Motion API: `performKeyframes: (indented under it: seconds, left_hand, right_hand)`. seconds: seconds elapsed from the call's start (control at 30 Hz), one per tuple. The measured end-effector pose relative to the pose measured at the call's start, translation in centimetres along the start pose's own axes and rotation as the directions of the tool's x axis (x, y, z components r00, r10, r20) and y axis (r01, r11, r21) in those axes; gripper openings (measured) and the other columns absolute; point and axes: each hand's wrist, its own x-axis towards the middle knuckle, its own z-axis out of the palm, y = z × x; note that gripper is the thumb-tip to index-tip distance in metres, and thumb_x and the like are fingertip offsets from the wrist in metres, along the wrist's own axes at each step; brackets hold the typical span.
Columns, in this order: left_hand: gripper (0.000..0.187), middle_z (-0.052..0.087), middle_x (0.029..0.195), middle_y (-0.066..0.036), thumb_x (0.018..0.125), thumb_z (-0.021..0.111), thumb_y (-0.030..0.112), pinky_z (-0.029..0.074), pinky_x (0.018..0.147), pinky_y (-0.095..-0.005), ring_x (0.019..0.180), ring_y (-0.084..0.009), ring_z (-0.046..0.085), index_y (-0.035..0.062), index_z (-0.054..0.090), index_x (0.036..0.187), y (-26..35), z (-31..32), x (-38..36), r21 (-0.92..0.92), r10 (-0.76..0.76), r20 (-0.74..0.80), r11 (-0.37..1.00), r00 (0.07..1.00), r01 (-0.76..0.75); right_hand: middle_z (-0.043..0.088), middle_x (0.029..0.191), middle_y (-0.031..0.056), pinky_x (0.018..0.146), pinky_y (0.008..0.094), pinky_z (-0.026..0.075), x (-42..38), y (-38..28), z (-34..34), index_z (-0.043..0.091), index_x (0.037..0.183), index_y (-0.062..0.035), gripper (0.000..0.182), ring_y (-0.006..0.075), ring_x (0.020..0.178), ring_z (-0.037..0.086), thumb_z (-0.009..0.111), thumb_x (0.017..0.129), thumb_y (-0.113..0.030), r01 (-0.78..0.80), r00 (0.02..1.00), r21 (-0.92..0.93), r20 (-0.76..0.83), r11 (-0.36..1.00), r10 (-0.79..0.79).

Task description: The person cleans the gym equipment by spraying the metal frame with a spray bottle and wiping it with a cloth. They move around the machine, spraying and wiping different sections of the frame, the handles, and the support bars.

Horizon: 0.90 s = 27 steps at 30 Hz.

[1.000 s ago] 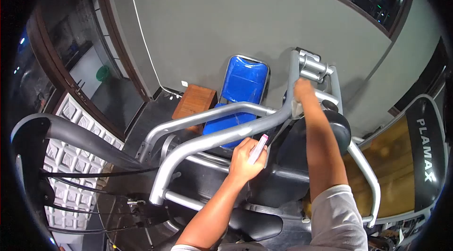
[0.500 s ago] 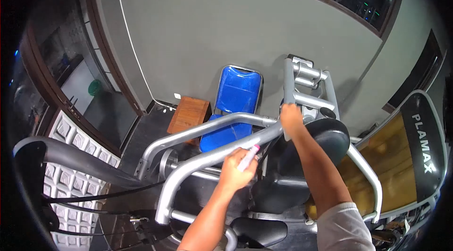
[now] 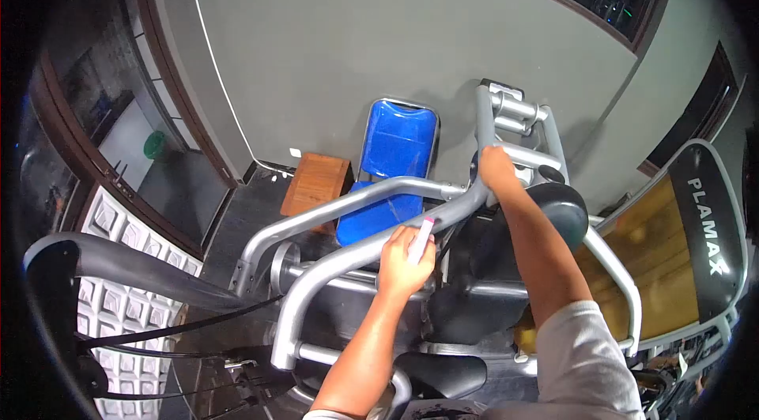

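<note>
My left hand (image 3: 405, 263) is closed around a small white tube with a pink end (image 3: 421, 240), which points up and away. That hand is right beside the curved silver bar (image 3: 332, 262) of a gym machine. Farther forward, my right hand (image 3: 496, 169) is closed at the machine's upright silver frame (image 3: 485, 116), where the bars meet. Its fingers are mostly hidden behind the back of the hand, so what they grip cannot be made out. Under my right forearm lies a black padded seat part (image 3: 557, 218).
Beyond the bars stand a blue folding chair (image 3: 401, 139) and a brown wooden stool (image 3: 316, 181) near the grey wall. A PLAMAX panel (image 3: 704, 222) rises at the right. At the left are a dark machine arm (image 3: 150, 266), cables and a white textured block (image 3: 130, 309).
My right hand has moved up and forward along the frame. The left hand still holds the white tube, now turned more upright, and has shifted slightly. The view has tilted a little.
</note>
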Motion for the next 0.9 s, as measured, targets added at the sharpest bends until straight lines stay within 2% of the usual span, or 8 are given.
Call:
performKeyframes:
  seconds: [0.13, 0.23, 0.3, 0.37, 0.47, 0.6, 0.7, 0.9]
  left_hand:
    - [0.01, 0.062, 0.073, -0.014, 0.084, 0.072, 0.007, 0.05, 0.065, -0.0398, 0.068, -0.031, 0.063, 0.0007, 0.065, 0.08, 1.4, -0.4, -0.1, -0.027, 0.017, 0.012, 0.999, 1.0, -0.017]
    - [0.01, 0.062, 0.073, -0.014, 0.083, 0.072, 0.007, 0.05, 0.065, -0.0399, 0.068, -0.0318, 0.062, 0.0005, 0.065, 0.08, 0.6, -0.8, -0.5, -0.02, 0.041, 0.005, 0.999, 0.999, -0.041]
    - [0.01, 0.062, 0.073, -0.015, 0.083, 0.072, 0.006, 0.05, 0.065, -0.0401, 0.068, -0.0326, 0.062, 0.0004, 0.064, 0.08, -0.1, -0.9, -0.3, -0.008, 0.045, -0.01, 0.999, 0.999, -0.045]
    - [0.009, 0.063, 0.075, -0.016, 0.082, 0.072, 0.006, 0.051, 0.067, -0.0421, 0.071, -0.0348, 0.064, 0.0011, 0.065, 0.08, 0.4, -1.2, -0.2, 0.017, 0.001, 0.008, 1.0, 1.0, -0.001]
    - [0.006, 0.066, 0.08, -0.018, 0.081, 0.069, 0.007, 0.053, 0.071, -0.0446, 0.076, -0.0377, 0.066, 0.0019, 0.068, 0.082, 0.1, -1.0, -0.2, 0.022, 0.0, 0.048, 1.0, 0.999, -0.001]
    - [0.006, 0.066, 0.081, -0.018, 0.081, 0.068, 0.007, 0.053, 0.072, -0.0452, 0.078, -0.0384, 0.065, 0.0013, 0.068, 0.083, 0.8, -0.9, -0.2, 0.026, -0.019, 0.062, 1.0, 0.998, 0.017]
    - [0.007, 0.066, 0.082, -0.018, 0.082, 0.068, 0.007, 0.053, 0.072, -0.0454, 0.079, -0.0387, 0.065, 0.0008, 0.068, 0.083, 1.4, -0.8, 0.1, 0.005, 0.013, 0.062, 1.0, 0.998, -0.013]
    - [0.009, 0.065, 0.081, -0.017, 0.081, 0.071, 0.008, 0.053, 0.07, -0.0446, 0.076, -0.0379, 0.066, 0.0014, 0.068, 0.084, 3.8, -0.5, -0.1, -0.061, -0.048, 0.077, 0.997, 0.996, 0.053]
  right_hand:
    - [0.072, 0.112, 0.0228, 0.09, 0.0467, 0.059, -5.4, -2.1, -1.2, 0.073, 0.11, -0.0008, 0.026, 0.041, 0.103, 0.071, 0.06, 0.091, -0.012, 0.211, 0.965, -0.088, 0.18, 0.973, -0.193]
    - [0.071, 0.116, 0.0207, 0.088, 0.0494, 0.059, -1.3, -0.9, -3.0, 0.075, 0.108, -0.0013, 0.026, 0.0398, 0.101, 0.072, 0.059, 0.091, -0.013, 0.78, 0.593, -0.261, 0.598, 0.569, -0.538]
    - [0.07, 0.121, 0.0181, 0.09, 0.0503, 0.057, -0.1, -1.1, -6.0, 0.075, 0.109, -0.001, 0.028, 0.038, 0.107, 0.07, 0.056, 0.094, -0.014, 0.434, 0.86, -0.27, 0.408, 0.859, -0.306]
    - [0.068, 0.125, 0.0176, 0.093, 0.0499, 0.056, 2.5, 0.3, -5.6, 0.073, 0.115, 0.0, 0.031, 0.0359, 0.113, 0.068, 0.053, 0.096, -0.015, 0.052, 0.995, -0.052, 0.084, 0.997, -0.048]
    - [0.069, 0.114, 0.0272, 0.093, 0.0521, 0.055, 3.6, 2.4, 0.8, 0.068, 0.114, 0.0039, 0.031, 0.0453, 0.114, 0.064, 0.05, 0.096, -0.014, 0.121, 0.976, -0.079, -0.171, 0.99, -0.133]
    - [0.068, 0.113, 0.0303, 0.093, 0.0531, 0.055, 2.0, 0.6, 0.3, 0.069, 0.109, 0.0031, 0.029, 0.0469, 0.112, 0.065, 0.047, 0.097, -0.012, -0.093, 0.99, 0.067, -0.096, 0.993, 0.099]
    - [0.065, 0.123, 0.0277, 0.096, 0.0508, 0.055, 0.2, 1.4, -1.0, 0.065, 0.122, 0.0037, 0.035, 0.0426, 0.112, 0.067, 0.049, 0.098, -0.016, -0.022, 0.995, 0.045, 0.103, 0.999, 0.017]
    - [0.069, 0.11, 0.0306, 0.093, 0.0493, 0.056, -3.5, 2.5, -1.5, 0.067, 0.106, 0.0067, 0.025, 0.0469, 0.104, 0.068, 0.055, 0.088, -0.006, 0.227, 0.96, -0.025, 0.175, 0.974, -0.219]
